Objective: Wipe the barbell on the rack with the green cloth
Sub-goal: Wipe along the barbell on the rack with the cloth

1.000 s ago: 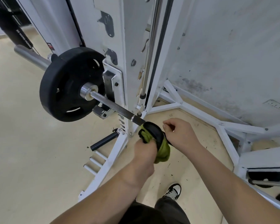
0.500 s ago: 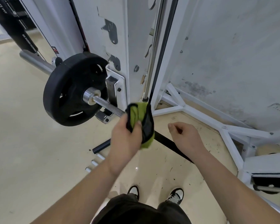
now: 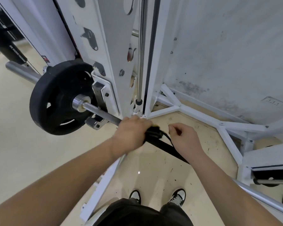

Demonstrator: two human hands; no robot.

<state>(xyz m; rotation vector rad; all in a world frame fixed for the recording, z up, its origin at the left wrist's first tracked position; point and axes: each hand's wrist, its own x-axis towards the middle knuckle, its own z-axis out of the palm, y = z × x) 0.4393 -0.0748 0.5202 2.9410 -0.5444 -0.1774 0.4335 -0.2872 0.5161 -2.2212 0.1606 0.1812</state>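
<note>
The barbell [image 3: 103, 113] lies on the white rack [image 3: 111, 66], its steel shaft running from a black weight plate [image 3: 55, 98] down toward me. My left hand [image 3: 131, 132] is clenched around the shaft with the green cloth [image 3: 155, 128] wrapped under it. Only a sliver of green and the cloth's black side show past my fingers. The dark shaft [image 3: 167, 148] goes on below the hand. My right hand [image 3: 185, 137] hovers just right of the bar with its fingers curled, holding nothing that I can see.
White frame legs [image 3: 203, 111] spread over the beige floor to the right, along a scuffed wall. A chrome guide rod [image 3: 140, 62] rises behind the bar. Another bar and plate [image 3: 268, 181] sit low at the right. My shoes [image 3: 176, 196] stand under the bar.
My left hand slid the cloth up the shaft toward the plate, then back down a little. It now covers most of the cloth. My right hand let go of the bar and hangs beside it.
</note>
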